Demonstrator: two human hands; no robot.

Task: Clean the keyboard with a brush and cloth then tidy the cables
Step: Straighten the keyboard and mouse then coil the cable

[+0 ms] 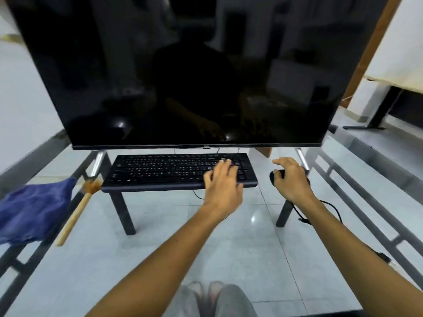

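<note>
Nearest, two bare forearms reach forward over the glass surface (160,225). The left hand (220,181) lies flat, fingers spread, on the right end of the black keyboard (174,171). Right of the keyboard, the right hand (290,179) cups a dark mouse (275,176), its cable (329,208) trailing back. Left of the keyboard lie a wooden-handled brush (77,210) and a crumpled blue cloth (34,209). Behind the keyboard stands a dark monitor (194,72).

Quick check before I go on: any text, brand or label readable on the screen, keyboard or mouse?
None is legible.
Big black monitor: small logo on the bottom bezel, too blurred to read.
Black keyboard: pale key legends, too small to read.
Black mouse: mostly under the right hand, no marking visible.
</note>
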